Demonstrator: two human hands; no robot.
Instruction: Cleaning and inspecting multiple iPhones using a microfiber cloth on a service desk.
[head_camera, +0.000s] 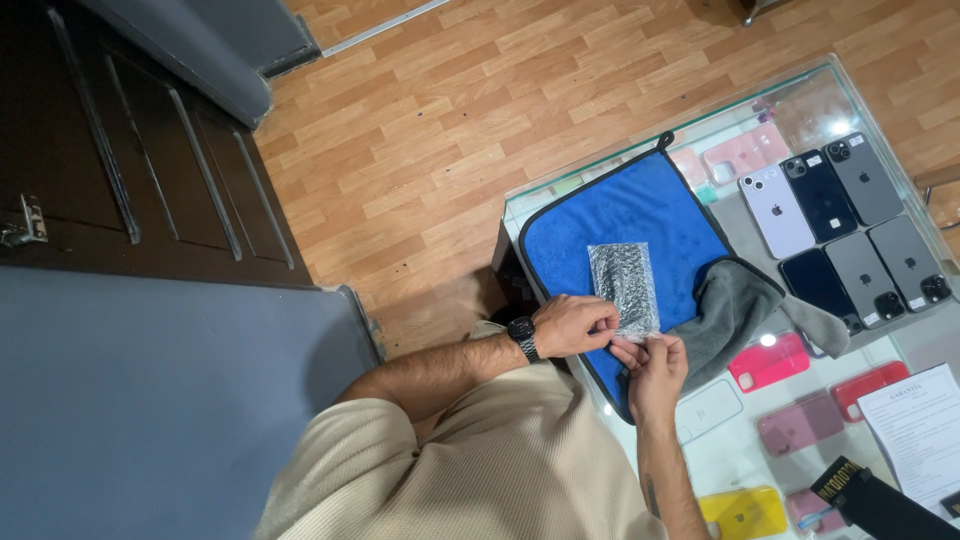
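Right of frame centre, a bubble-wrap pouch (623, 287) lies on a blue microfibre cloth (640, 215) atop a glass display counter (800, 95). Left hand (572, 325) and right hand (657, 368) pinch its near edge, fingers closed.

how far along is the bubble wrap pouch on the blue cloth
Done: the small clear bubble wrap pouch lies flat on the blue microfibre cloth. In hand: left hand and right hand pinch its near edge. Left: whether it is opened or sealed cannot be told.
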